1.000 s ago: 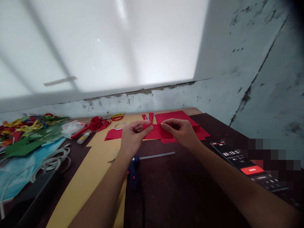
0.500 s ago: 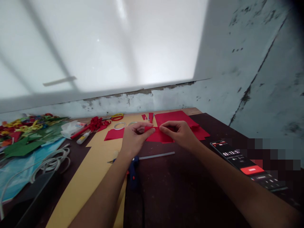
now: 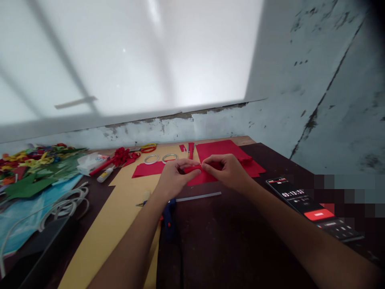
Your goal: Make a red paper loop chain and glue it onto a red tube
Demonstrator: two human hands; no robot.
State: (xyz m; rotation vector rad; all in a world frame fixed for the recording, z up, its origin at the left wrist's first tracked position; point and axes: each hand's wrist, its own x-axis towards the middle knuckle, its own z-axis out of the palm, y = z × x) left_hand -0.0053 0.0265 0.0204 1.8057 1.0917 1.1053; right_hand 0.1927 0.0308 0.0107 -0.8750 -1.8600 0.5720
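Observation:
Between my hands is a piece of red paper [image 3: 202, 178], its upper edge pinched at the middle. My left hand [image 3: 177, 176] grips it between thumb and fingers, and my right hand [image 3: 224, 168] pinches it just to the right, fingertips almost touching the left thumb. The paper hangs toward me below my fingers; my fingers partly hide its top edge. Beneath my left wrist lies a blue glue gun [image 3: 169, 220], partly covered by my forearm, with a clear glue stick [image 3: 198, 197] reaching out to its right.
Red sheets [image 3: 219, 149] lie behind my hands. Two tape rings [image 3: 170, 158], yellow-handled scissors [image 3: 148, 148], a red paper flower [image 3: 122, 156] and a glue bottle [image 3: 105, 175] sit left on tan paper [image 3: 111, 216] and table. A phone [image 3: 309, 206] rests right; a white cable [image 3: 66, 204] lies left.
The pinched top edge of the red paper has turned over toward me between my fingers. My left hand has shifted slightly right and down, uncovering the second tape ring. My right hand is nearly still.

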